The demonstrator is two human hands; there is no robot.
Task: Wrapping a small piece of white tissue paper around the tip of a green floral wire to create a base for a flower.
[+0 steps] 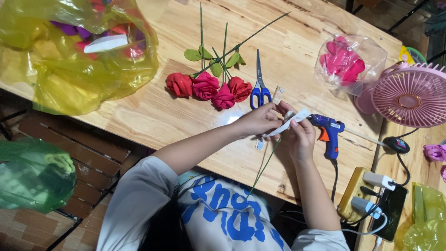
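Our left hand [258, 122] and right hand [297, 135] both pinch the white strip [288, 123] around the green stem [264, 167] above the table's [153, 116] near edge; the glue gun [329, 130] beside our fingers could burn them.

White short-sleeved shirt [218, 214], blue print.

yellow bag [69, 69]: big, crumpled, translucent, tabletop far left, coloured scraps inside
clear bag [350, 60]: small, pink petals inside, beside pink fan
green bag [35, 174]: translucent, off tabletop, lower left
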